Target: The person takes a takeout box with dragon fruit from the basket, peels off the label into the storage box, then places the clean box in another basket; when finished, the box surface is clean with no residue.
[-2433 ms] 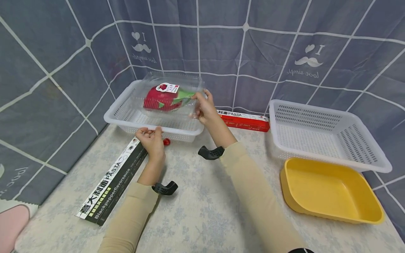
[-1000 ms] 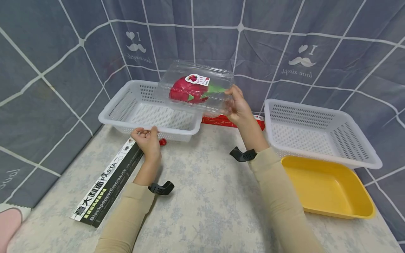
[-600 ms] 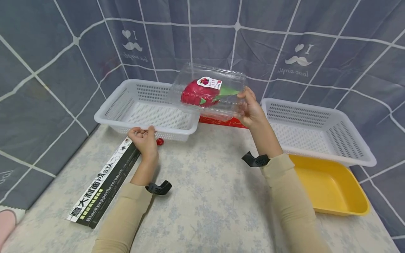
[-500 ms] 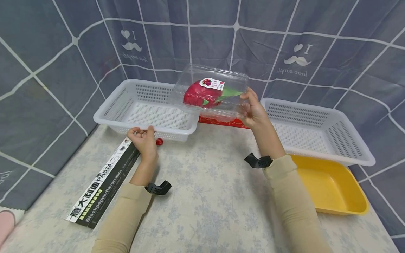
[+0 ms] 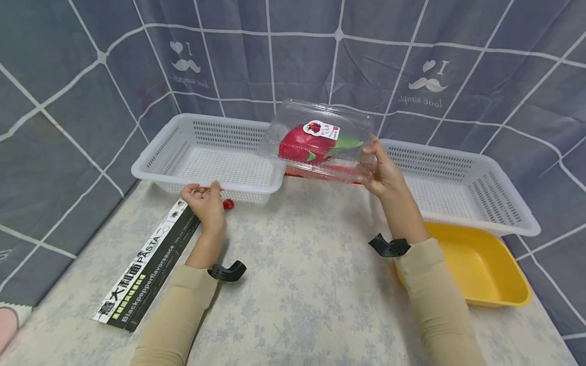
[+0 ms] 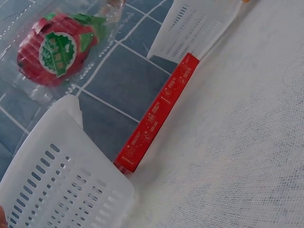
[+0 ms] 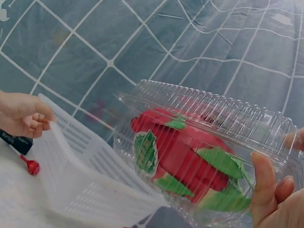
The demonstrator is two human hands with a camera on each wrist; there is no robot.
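A clear plastic clamshell (image 5: 288,119) with a red-and-green dragon fruit (image 5: 297,145) inside, a label (image 5: 322,129) on its top, is held up near the table's back edge; 2.4 seconds ago it was over the left white basket (image 5: 249,190), and now it has shifted right, mostly across the gap between the baskets, its left end overlapping that basket's right end in the head view. The right hand (image 5: 386,170) grips its right end, and the left hand (image 5: 206,206) pinches the left basket's front rim, as before. The red pasta box (image 6: 156,116) along the back edge is now almost hidden from the head camera. At the table's (image 5: 297,284) right side, the other white basket (image 5: 439,198) stands behind a yellow tub (image 5: 480,269); toward the left edge lies a black pasta box (image 5: 151,274), with a red lollipop (image 5: 228,204) near its far end
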